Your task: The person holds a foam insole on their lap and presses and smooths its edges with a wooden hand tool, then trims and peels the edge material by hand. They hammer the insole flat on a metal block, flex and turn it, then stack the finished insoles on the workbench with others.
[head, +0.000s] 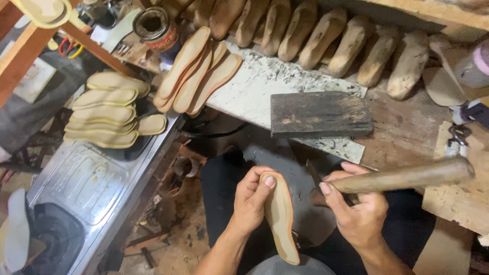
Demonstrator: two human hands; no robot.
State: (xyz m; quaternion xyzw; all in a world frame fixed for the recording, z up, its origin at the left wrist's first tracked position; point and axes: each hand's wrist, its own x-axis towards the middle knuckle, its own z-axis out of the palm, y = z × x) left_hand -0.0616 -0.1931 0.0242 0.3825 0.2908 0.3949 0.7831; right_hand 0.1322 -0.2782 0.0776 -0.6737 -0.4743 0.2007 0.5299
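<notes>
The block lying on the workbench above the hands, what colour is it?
The block is dark, nearly black weathered wood with paler worn streaks, seen best in the head view.

Along the bench's far edge, a row of wooden shoe lasts (326,43); nearer, a dark wooden block (320,114) on a white board (254,86) (scuffed), fanned tan insoles (196,71), an open tin (155,28).

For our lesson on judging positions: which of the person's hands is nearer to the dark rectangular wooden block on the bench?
Right. The right hand, gripping a wooden tool handle, sits just below the dark rectangular wooden block. The left hand, holding a tan shoe insole, is lower and further left.
</notes>
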